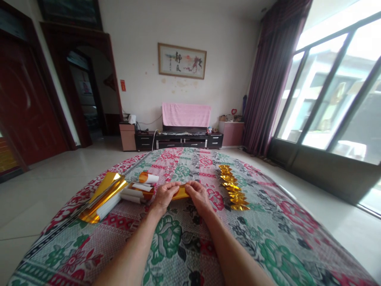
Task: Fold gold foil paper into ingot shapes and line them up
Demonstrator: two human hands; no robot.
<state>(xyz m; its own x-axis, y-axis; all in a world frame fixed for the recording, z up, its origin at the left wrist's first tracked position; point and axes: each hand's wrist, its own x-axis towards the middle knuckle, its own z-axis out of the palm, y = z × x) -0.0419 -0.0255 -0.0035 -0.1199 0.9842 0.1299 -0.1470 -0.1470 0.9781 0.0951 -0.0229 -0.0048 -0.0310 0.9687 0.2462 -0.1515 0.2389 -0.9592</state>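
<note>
Between my two hands a sheet of gold foil paper [180, 193] is held just over the cloth. My left hand [164, 196] pinches its left end, thumb and fingers closed. The other end is gripped the same way by my right hand [199, 195]. Left of my hands lie curled gold-and-white sheets [149, 177] and some rolled pieces [132, 194]. Farther left rests a larger stack of gold foil paper [108, 194], partly curled. To the right, several folded gold foil pieces [233, 188] with pointed ends form a row.
A patterned floral cloth [184, 159] covers the rounded surface in front of me. Beyond it stand a low black cabinet [145, 141] and a screen draped with a pink cloth [186, 115]. Windows and a purple curtain [264, 79] are on the right; a dark red door [29, 91] is on the left.
</note>
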